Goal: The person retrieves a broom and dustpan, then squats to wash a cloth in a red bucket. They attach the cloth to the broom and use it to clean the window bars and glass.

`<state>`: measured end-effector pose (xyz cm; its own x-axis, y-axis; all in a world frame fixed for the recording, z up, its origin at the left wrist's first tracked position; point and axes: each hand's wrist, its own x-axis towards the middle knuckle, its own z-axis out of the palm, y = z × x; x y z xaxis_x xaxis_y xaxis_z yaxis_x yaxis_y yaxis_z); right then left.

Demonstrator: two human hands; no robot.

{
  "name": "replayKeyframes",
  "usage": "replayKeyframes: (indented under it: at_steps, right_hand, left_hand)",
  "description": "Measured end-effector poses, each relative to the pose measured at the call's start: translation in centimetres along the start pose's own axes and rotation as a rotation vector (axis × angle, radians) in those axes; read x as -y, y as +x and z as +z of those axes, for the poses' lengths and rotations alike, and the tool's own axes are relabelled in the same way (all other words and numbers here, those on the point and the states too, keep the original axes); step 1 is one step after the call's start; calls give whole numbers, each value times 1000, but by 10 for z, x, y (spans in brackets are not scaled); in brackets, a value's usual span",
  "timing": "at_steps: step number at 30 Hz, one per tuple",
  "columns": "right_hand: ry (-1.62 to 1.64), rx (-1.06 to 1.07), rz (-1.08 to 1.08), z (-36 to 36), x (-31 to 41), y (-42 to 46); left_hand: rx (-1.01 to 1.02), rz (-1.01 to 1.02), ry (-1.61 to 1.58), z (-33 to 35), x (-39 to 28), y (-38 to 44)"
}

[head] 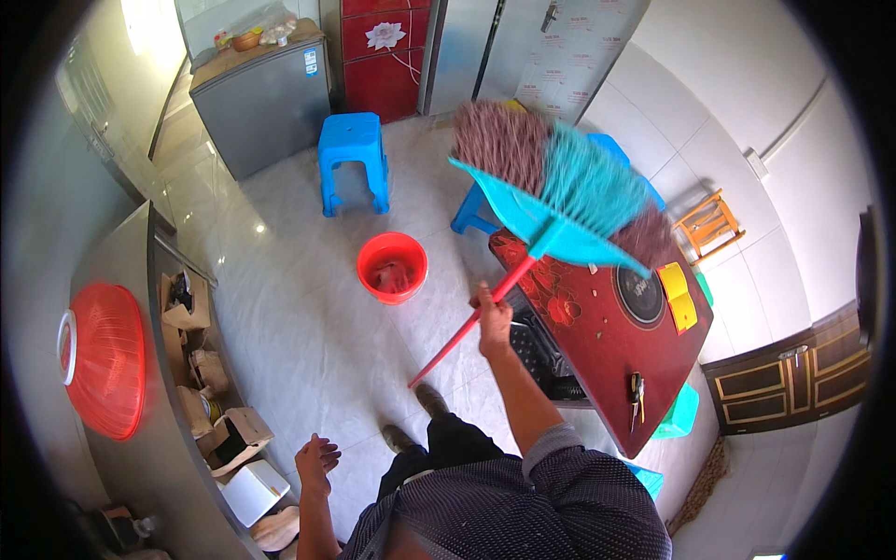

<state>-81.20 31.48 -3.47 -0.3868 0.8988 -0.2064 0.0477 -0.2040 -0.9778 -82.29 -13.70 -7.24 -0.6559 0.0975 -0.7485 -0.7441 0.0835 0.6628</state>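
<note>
My right hand grips the red handle of a broom, which is held up with its wide head raised over the far end of the red table. The head has a turquoise plastic base with brown and turquoise bristles, slightly blurred. The handle slants down towards my shoes. Low on the left, my left hand is empty, fingers apart and a little curled. On the tiled floor ahead stands a red bucket with a wet-looking pinkish cloth inside.
A blue plastic stool stands beyond the bucket, near a grey chest freezer. Shelving with cardboard boxes and a red plastic basket is at left. The table bears a yellow booklet and scissors or pliers; a wooden stool sits behind.
</note>
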Motion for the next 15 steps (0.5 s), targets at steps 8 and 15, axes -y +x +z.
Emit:
replayKeyframes:
  at_steps: [8,15]
  right_hand:
    - [-101,-140,69,-78,-40,29]
    - [-107,-287,28,-107,-59,54]
  left_hand:
    - [39,-59,39,16,12,-4]
    - [21,-100,134,38,7,-8]
